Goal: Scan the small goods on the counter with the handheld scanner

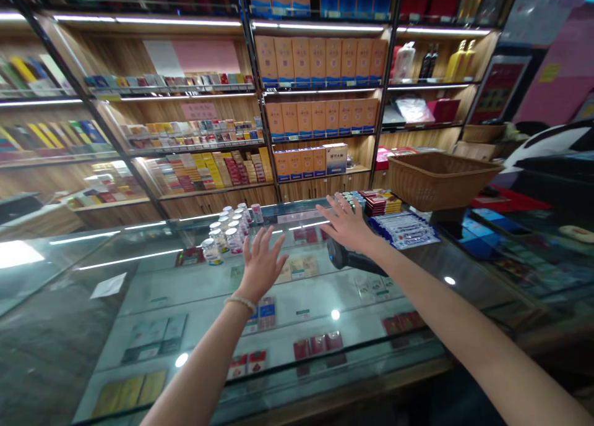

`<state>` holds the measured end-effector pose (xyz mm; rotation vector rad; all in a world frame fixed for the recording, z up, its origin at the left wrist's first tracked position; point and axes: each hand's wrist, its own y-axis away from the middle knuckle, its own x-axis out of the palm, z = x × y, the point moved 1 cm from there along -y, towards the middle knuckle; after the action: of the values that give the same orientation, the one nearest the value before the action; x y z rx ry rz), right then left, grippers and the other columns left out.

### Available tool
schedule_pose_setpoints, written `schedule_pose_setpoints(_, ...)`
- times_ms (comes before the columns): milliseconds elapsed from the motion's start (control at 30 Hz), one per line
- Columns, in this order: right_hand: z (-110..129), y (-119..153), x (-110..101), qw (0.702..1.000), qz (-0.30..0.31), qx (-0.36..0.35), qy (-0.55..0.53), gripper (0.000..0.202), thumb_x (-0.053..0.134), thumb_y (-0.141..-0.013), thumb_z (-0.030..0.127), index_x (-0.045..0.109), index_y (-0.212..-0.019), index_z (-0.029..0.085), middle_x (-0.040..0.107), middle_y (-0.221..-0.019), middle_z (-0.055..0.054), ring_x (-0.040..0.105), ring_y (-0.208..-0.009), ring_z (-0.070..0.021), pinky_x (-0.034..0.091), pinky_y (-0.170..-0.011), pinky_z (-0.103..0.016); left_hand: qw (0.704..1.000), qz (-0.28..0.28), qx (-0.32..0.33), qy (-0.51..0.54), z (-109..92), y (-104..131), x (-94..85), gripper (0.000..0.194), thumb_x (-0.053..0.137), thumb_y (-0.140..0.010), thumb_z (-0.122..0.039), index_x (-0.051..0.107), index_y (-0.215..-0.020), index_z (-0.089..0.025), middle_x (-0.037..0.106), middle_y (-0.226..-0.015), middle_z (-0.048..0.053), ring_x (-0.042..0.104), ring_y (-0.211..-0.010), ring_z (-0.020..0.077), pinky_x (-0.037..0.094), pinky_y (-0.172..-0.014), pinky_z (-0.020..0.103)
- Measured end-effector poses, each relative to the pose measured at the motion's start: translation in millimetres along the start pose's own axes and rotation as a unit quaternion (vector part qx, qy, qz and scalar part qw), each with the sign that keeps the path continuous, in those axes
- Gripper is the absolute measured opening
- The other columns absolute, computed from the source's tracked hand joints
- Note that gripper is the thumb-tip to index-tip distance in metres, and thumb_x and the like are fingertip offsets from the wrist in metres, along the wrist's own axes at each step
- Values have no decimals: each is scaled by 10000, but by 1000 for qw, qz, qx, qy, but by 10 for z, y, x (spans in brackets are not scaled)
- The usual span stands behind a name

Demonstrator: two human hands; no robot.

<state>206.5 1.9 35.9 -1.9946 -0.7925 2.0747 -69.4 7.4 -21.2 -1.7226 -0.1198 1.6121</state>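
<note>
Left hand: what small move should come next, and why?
Perhaps ease the left hand leftward to the small containers: it is open, nothing shows in its grasp, and they stand in a cluster just left of it in this view.

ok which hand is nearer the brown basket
Right: the right hand is a little left of the brown basket; the left hand is farther left, near the white containers.
</note>
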Motion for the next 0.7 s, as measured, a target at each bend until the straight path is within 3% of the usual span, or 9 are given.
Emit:
schedule_pose_setpoints(267,-340,203,41,1000,-16,26,4,569,356,-1065,493,446,-1591,294,301,-1722,-104,220,-1585,-349,136,-1235,-687,999,5,31,-19,-59,-5,-36,440,467,-1029,-369,633,-1420,-252,474,-1616,149,361,-1539,328,118,-1291,629)
schedule_pose_setpoints(533,-687,324,122,997,-40,58,17,555,349,-1052,500,533,-1534,294,408,-1667,-128,252,-1564,-370,142,-1222,-701,998,16,40,-35,-70,-45,-44,443,496,-1007,-347,635,-1423,-287,502,-1600,125,397,-1515,319,142,-1292,606)
schedule_pose_setpoints(700,-845,367,223,996,-41,73,11,532,375,-1046,501,580,-1494,302,397,-1671,-136,251,-1566,-378,138,-1215,-723,999,7,27,-38,-167,-196,-50,430,479,-1016,-368,640,-1403,-274,497,-1596,142,403,-1504,322,134,-1278,622)
